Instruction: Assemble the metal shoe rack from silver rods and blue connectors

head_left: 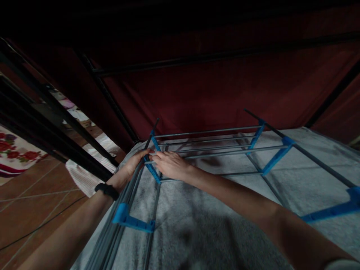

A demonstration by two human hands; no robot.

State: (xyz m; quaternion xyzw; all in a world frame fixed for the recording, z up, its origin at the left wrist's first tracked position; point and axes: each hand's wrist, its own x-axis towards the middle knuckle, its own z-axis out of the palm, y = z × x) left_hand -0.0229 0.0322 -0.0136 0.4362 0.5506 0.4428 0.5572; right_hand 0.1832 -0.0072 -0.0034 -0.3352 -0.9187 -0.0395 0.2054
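Setting: a grey metal rack frame (208, 150) with blue plastic connectors is seen from above, standing inside a dark red fabric enclosure; grey fabric (213, 225) lies beneath it across the lower centre and right of the frame.

Left hand: the left hand (133, 165), left of centre, is wrapped around the grey upright tube (132, 187) at the rack's near-left corner, fingers curled shut on it. A black wristband (107, 190) is worn on that wrist.

Right hand: the right hand (170, 165), at centre, is laid palm down over the blue side connector (153, 170) and the end of a thin grey crossbar (213, 153). Whether the fingers are clamped on the bar or only pressed on it cannot be told.

Key relation: the connector lies directly between the two hands, touching both. Its long axis runs from upper left to lower right, across the upright tube. The crossbars run away from it toward the right of the frame, to the matching blue connectors (277, 155). Both hands are equally near; the right one covers the joint.

Surroundings: a tiled floor (33, 202) and a floral cloth (14, 150) are visible at the left edge, beyond black poles (56, 127).
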